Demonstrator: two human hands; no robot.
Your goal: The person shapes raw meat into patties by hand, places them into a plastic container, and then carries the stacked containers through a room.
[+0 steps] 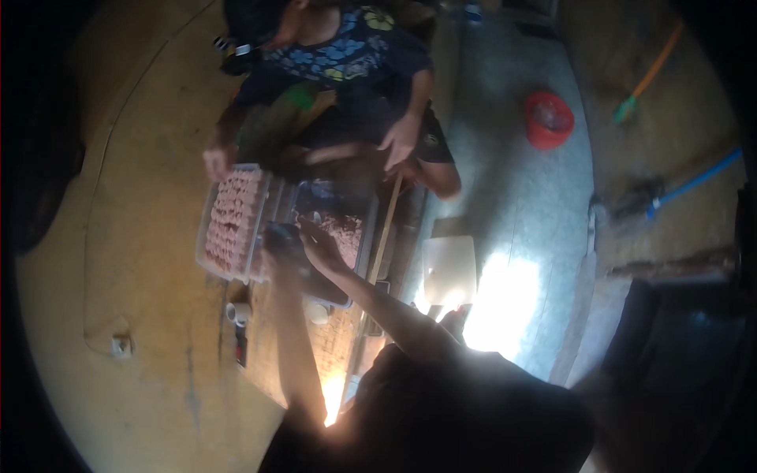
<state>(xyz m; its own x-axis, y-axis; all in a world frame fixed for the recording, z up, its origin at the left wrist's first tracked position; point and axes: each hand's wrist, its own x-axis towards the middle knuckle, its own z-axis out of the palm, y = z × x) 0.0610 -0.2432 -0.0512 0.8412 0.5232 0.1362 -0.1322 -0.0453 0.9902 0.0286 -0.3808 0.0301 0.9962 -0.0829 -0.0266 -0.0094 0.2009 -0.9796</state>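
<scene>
My left hand (pixel 275 255) is motion-blurred and seems to hold a dark object (pixel 284 234), whose kind I cannot make out. Close beside it, my right hand (pixel 319 243) has its fingers bent over a plastic tub (pixel 331 300). A small pale shiny thing (pixel 317 217) shows by those fingertips; whether they grip it is unclear. Pink minced filling, like ground meat (pixel 346 236), lies in the tub's right part. To the left stands a clear plastic container (pixel 204 251) with rows of pink-topped pieces (pixel 233 207), probably filled dumplings.
Across from me sits a person (pixel 349 53), one hand (pixel 220 164) at the container's far edge. A white cup-like item (pixel 238 313) lies by the wooden bench (pixel 266 366). A pale lid or board (pixel 449 269) and red bucket (pixel 550 121) are on the right.
</scene>
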